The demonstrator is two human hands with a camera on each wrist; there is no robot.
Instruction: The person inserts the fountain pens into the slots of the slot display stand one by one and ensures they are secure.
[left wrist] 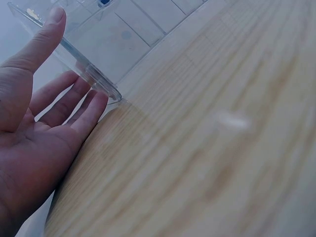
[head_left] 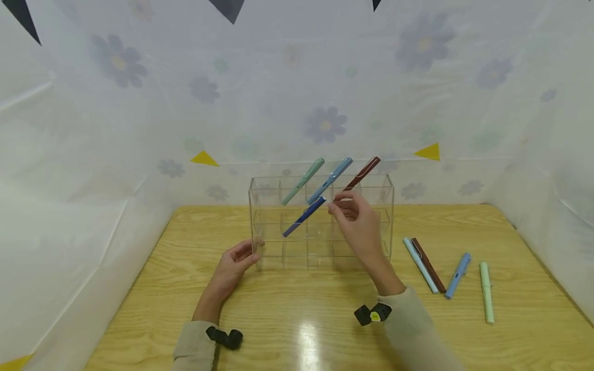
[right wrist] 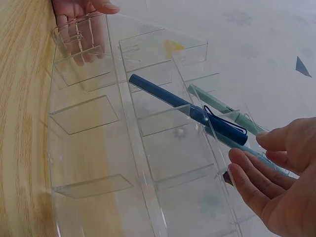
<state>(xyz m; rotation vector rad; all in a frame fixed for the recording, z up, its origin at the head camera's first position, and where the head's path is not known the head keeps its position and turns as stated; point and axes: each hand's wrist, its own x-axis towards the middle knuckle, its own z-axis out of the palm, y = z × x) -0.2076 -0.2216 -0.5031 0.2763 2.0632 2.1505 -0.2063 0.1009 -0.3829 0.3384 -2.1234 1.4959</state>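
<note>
Dark-blue pen [head_left: 304, 217] seemingly racked, the loose, empty right hand [head_left: 360, 225] likely needs another pen [head_left: 428, 266] rightward, relaxed left hand [head_left: 235, 266] touching the clear rack [head_left: 320, 246].

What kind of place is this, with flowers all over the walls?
Probably a small, screened-off work booth, though I can't be sure: flowery sheeting surrounds a wooden table, and a clear rack holding pens stands on it.
</note>
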